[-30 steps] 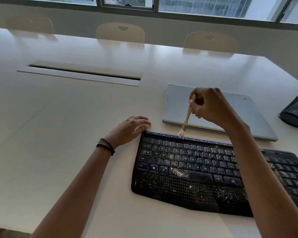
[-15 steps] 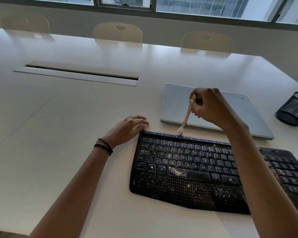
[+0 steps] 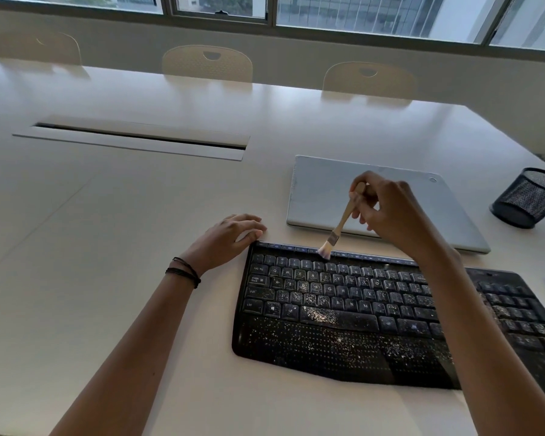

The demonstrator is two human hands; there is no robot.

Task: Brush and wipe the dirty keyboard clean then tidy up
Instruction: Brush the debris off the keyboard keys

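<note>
While the left hand [image 3: 230, 237] lies loose beside the keyboard [image 3: 343, 325], the right hand [image 3: 390, 212] grips a small brush [image 3: 343, 215].
The brush tip sits on the top row of the black keyboard, which lies on the white table [image 3: 123, 247], dotted with white crumbs, near a shut laptop [image 3: 321, 190].

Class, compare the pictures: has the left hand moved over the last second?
No. The left hand stays at the keyboard's far left corner, with its fingertips just beyond that corner, as before.
</note>
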